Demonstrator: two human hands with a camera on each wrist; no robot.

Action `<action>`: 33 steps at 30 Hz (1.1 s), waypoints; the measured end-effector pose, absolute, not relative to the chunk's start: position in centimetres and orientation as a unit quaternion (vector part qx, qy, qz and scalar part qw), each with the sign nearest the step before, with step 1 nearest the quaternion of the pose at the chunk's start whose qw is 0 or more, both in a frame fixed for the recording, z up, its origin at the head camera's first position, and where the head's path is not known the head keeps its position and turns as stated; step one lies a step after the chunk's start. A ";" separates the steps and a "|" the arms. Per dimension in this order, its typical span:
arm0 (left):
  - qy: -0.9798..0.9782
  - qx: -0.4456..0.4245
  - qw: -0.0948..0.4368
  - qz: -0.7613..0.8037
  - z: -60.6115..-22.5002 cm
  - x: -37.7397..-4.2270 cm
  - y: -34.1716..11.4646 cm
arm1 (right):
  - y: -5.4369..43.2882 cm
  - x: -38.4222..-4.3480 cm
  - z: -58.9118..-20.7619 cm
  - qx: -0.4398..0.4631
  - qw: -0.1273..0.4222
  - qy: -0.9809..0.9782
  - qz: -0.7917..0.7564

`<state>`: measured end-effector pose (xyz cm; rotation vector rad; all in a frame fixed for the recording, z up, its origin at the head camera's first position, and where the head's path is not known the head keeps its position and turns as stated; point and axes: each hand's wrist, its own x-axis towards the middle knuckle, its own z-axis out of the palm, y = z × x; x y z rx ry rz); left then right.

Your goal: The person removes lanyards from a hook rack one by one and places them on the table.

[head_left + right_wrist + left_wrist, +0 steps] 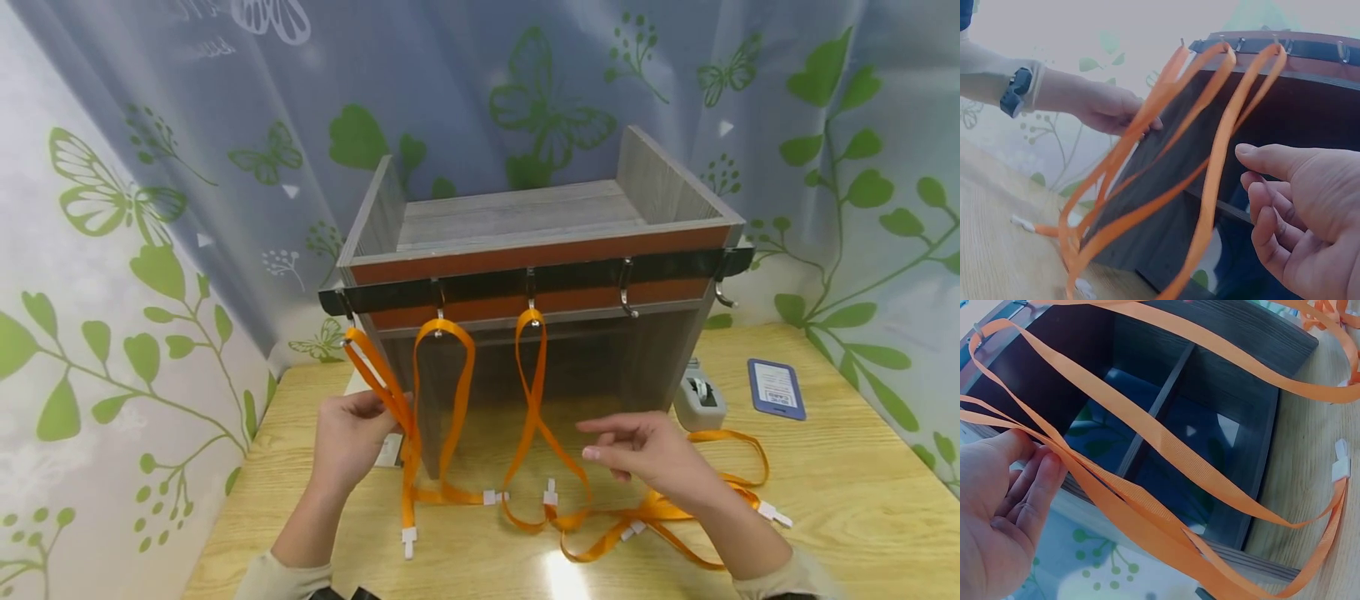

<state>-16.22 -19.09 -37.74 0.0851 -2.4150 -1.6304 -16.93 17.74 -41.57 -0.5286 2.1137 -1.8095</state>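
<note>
Three orange lanyards hang from the hooks of a dark rail [487, 283]. At the left lanyard [382, 379], my left hand [352, 437] touches the strap with its fingertips, the fingers loosely bent; in the left wrist view the straps [1104, 487] run across the fingertips. The second lanyard [465, 375] hangs beside it, its white clip end low over the table. My right hand [645, 450] holds nothing, index finger extended and thumb apart, just right of the third lanyard [534, 400], whose strap crosses over itself. In the right wrist view its fingers [1266, 237] curl loosely.
The rail crosses a grey wooden cabinet [525, 221]; two right-hand hooks [628, 287] carry nothing. More orange lanyards [660, 508] lie tangled under my right forearm. A grey tape dispenser [700, 400] and a blue card holder [776, 387] lie on the wooden table [862, 483].
</note>
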 end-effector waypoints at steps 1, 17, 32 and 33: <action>-0.823 0.029 0.114 -0.556 -37.8 -16.2 -19.1 | 17.4 -17.0 -41.5 -0.190 0.154 0.738 -0.629; -0.818 0.025 0.115 -0.563 -38.0 -16.3 -19.2 | 13.7 -18.6 -39.6 -0.216 0.111 0.776 -0.582; -0.811 0.017 0.124 -0.572 -38.2 -16.5 -19.2 | 12.5 -19.6 -38.2 -0.237 0.111 0.779 -0.570; -0.810 0.015 0.125 -0.572 -38.1 -16.5 -19.2 | 12.5 -19.6 -38.1 -0.240 0.109 0.779 -0.569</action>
